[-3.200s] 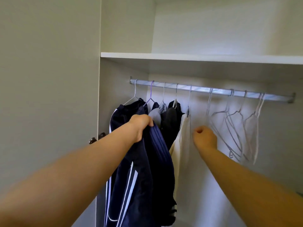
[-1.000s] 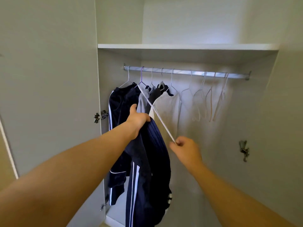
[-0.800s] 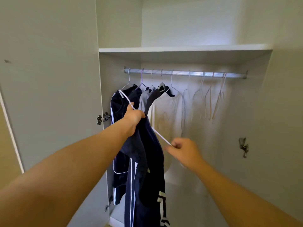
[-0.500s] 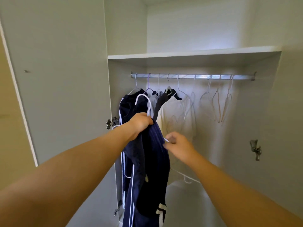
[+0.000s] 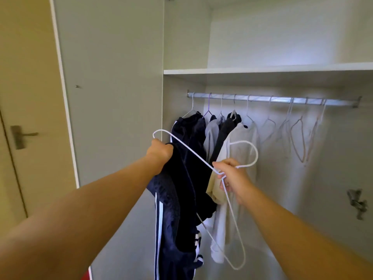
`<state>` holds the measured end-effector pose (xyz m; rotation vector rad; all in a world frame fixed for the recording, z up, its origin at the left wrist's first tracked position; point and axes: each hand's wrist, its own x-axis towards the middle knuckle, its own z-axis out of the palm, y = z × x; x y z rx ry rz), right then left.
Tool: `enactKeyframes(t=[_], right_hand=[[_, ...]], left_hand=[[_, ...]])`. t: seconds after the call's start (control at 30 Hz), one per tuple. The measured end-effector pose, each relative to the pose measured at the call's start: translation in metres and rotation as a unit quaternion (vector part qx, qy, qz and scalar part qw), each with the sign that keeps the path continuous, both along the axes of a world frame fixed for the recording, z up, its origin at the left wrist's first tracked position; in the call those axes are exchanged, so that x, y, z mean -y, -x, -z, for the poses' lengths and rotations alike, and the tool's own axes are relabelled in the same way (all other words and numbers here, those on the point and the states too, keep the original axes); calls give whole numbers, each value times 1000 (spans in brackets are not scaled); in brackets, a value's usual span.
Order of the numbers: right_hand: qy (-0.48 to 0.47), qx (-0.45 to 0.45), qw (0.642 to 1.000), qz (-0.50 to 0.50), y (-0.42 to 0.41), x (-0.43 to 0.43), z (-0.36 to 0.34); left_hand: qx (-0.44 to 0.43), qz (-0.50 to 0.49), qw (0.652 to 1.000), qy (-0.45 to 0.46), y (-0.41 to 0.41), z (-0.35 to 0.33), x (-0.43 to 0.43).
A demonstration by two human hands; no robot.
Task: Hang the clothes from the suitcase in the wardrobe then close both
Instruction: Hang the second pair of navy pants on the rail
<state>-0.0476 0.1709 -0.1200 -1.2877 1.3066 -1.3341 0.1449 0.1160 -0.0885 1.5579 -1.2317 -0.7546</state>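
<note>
My left hand (image 5: pixel 160 152) grips the top of a navy garment with white stripes (image 5: pixel 177 215), which hangs down in front of the open wardrobe. My right hand (image 5: pixel 232 178) holds a white wire hanger (image 5: pixel 191 153) at its neck, off the rail. One hanger arm reaches up past my left hand, the other points down. On the metal rail (image 5: pixel 262 98) hang a navy piece (image 5: pixel 189 128), a grey one (image 5: pixel 212 134), a dark one (image 5: pixel 226 130) and a white one (image 5: pixel 240 138). The suitcase is out of view.
Several empty wire hangers (image 5: pixel 298 136) hang on the rail's right half. A white shelf (image 5: pixel 262 69) runs above the rail. The left wardrobe door (image 5: pixel 111 87) stands open beside my left arm. A room door with a handle (image 5: pixel 22 136) is at far left.
My right hand took a white hanger off the rail and drew it toward me, turning it so one arm lies across the navy garment. The view shifted left and back.
</note>
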Motion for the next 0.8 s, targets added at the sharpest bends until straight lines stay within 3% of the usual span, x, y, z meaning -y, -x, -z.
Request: enactKeyframes(t=[0.07,0.17,0.37,0.6,0.7,0.8], right_hand=[[-9,19,1000,1,-5,0,-3],[26,-9,996,88,-5,6,-3],[19,90,989,113,7,9,1],[-17,-21,995,96,8,7,1],[-8,-92,993,68,0,1,1],[2,-109,992,65,-12,-1,0]], left_hand=[[3,-11,1000,-7,-4,3,1],[-5,-60,998,-19,-12,6,2],[-21,-179,982,-61,-30,9,-1],[-64,-191,978,-59,-46,-8,1],[44,-153,987,24,-43,-10,-1],[191,-33,979,58,-23,-8,-14]])
